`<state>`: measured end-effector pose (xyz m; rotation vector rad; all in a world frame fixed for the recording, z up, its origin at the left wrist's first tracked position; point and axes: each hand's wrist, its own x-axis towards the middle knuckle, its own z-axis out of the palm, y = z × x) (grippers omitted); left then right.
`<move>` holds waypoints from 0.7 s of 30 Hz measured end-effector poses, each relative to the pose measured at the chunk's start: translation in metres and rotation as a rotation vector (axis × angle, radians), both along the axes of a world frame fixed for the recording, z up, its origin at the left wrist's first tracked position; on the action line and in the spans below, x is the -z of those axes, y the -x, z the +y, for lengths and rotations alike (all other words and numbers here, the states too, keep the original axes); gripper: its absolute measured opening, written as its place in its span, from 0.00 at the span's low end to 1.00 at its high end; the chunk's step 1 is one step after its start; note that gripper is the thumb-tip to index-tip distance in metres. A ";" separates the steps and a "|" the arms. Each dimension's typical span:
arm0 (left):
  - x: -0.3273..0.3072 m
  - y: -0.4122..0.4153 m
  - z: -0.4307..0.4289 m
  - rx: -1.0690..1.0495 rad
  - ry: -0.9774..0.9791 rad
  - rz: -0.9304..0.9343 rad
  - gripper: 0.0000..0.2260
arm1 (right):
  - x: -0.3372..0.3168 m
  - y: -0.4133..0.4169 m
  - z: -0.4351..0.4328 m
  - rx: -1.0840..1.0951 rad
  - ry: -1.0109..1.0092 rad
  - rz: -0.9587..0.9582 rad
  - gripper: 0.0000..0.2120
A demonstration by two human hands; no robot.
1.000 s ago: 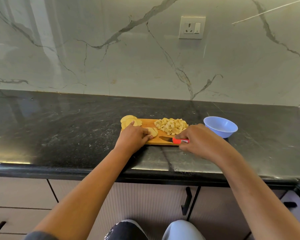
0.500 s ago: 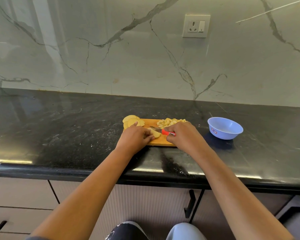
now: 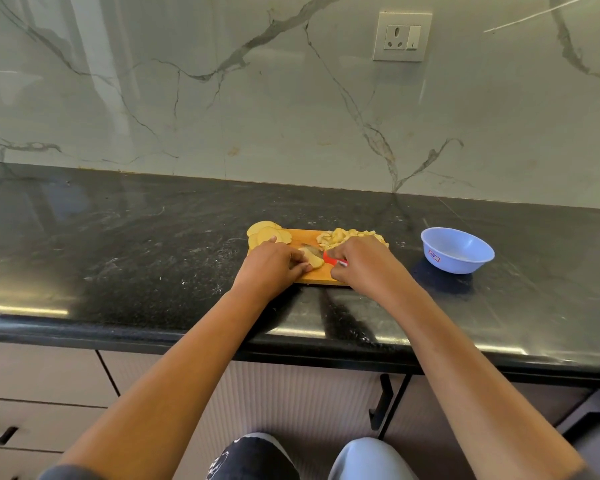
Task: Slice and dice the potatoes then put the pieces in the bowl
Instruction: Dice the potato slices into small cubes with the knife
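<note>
**Caller:** What does the head view show of the room?

**Operator:** On my feed I look down at a glossy black stone countertop (image 3: 136,244) flecked with pale streaks. Behind it rises a white marble wall (image 3: 257,98) with grey veins, and a wall socket (image 3: 401,36) sits at the upper right. Beige cabinet fronts (image 3: 291,393) run under the counter edge.

**Caller:** And the potatoes and hands?

**Operator:** A wooden cutting board (image 3: 312,277) lies mid-counter. The left hand (image 3: 271,268) curls its fingers onto a potato piece (image 3: 310,259) at the board's centre. The right hand (image 3: 364,265) grips a red-handled knife (image 3: 335,260), its blade at that piece. I see round slices (image 3: 265,233) at the board's far-left corner and a diced pile (image 3: 340,237) far right. A blue bowl (image 3: 457,250) stands to the right, apart from the board.
</note>
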<state>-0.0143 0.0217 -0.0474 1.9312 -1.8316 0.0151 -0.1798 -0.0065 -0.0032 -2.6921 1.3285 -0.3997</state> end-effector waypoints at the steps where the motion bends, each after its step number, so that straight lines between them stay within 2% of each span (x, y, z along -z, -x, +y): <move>1: 0.000 0.000 0.001 0.002 0.002 0.005 0.17 | 0.000 0.004 0.004 -0.003 -0.011 0.004 0.19; 6: -0.001 0.000 0.001 -0.009 -0.041 0.041 0.17 | -0.005 0.038 0.035 -0.013 -0.020 0.057 0.19; 10: -0.001 0.000 0.007 -0.002 -0.045 0.044 0.16 | -0.015 0.055 0.049 0.006 -0.039 0.012 0.19; 15: -0.003 0.000 0.011 -0.009 -0.056 0.001 0.16 | -0.013 0.036 0.031 0.064 -0.001 -0.184 0.19; 21: -0.001 -0.001 0.009 -0.049 -0.055 0.014 0.16 | 0.001 0.007 0.014 0.039 -0.011 -0.134 0.18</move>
